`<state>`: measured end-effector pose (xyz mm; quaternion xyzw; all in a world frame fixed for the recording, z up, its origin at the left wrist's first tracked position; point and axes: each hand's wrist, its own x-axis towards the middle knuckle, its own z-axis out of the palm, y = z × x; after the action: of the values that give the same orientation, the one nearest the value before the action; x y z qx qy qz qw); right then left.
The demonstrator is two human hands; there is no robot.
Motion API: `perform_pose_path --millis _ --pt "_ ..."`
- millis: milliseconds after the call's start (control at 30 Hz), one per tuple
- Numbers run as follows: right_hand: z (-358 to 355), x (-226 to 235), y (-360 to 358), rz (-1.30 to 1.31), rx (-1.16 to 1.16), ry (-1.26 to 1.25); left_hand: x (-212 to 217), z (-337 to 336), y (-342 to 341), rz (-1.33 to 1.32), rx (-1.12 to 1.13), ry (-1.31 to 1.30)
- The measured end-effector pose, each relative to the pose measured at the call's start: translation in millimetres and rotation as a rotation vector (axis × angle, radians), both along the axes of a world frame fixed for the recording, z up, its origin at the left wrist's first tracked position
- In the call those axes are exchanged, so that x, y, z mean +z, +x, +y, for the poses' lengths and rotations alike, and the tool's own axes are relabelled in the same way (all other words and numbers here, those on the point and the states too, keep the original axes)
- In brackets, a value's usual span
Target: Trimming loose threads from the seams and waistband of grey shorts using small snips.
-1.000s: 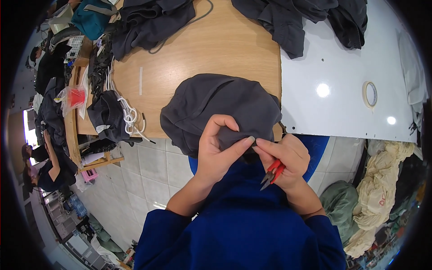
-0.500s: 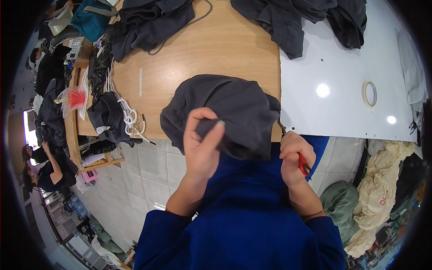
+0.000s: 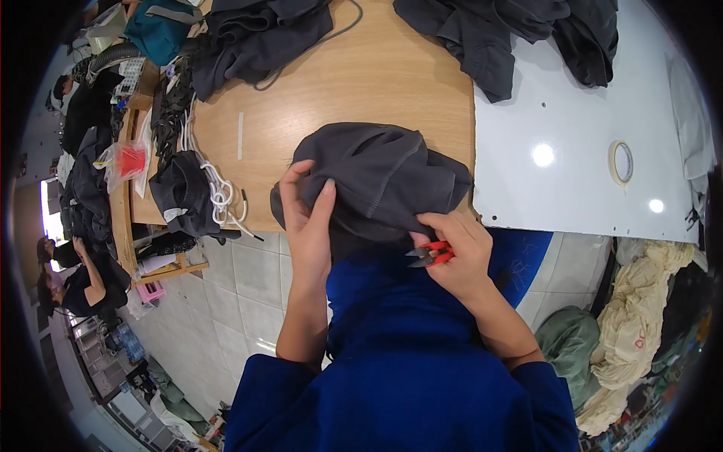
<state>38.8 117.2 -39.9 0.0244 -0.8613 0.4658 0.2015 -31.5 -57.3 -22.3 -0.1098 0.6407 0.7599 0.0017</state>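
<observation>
A dark grey garment (image 3: 376,169) lies bunched at the front edge of the table, with a stitched seam running across its upper side. At its left, my left hand (image 3: 305,211) rests against the cloth, thumb and forefinger spread apart; nothing shows between them. My right hand (image 3: 465,252) is closed around red-handled thread snips (image 3: 433,254), their dark blades pointing left. The fingertips of that same hand also touch the garment's lower right edge. Part of the garment hangs over the table edge above my lap.
The wooden tabletop (image 3: 376,71) meets a white board (image 3: 546,188) on the right, where a tape roll (image 3: 620,163) lies. More dark garments (image 3: 260,41) are heaped at the far side. White cord (image 3: 220,192) sits at left. Cream cloth (image 3: 629,331) is piled at lower right. People sit far left.
My right hand has come left from beside the garment to its lower right edge, bringing the snips. My left hand has shifted slightly up and left. The garment is turned, exposing the seam.
</observation>
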Motion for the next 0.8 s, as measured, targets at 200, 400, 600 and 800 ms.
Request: perform_pose_path --millis 200,400,600,800 --pt "10.1 7.3 7.2 0.001 -0.043 -0.034 29.6 0.4 44.5 0.707 -0.493 -0.713" --pt "17.2 7.5 14.2 0.191 0.008 0.151 -0.5 23.4 50.0 -0.075 -0.62 -0.015" --pt "12.2 1.5 27.4 0.026 0.008 -0.496 10.7 41.5 33.9 -0.322 -0.441 0.502" --pt "25.9 17.3 23.7 0.017 -0.064 -0.294 12.9 38.5 29.7 -0.314 -0.431 0.57"
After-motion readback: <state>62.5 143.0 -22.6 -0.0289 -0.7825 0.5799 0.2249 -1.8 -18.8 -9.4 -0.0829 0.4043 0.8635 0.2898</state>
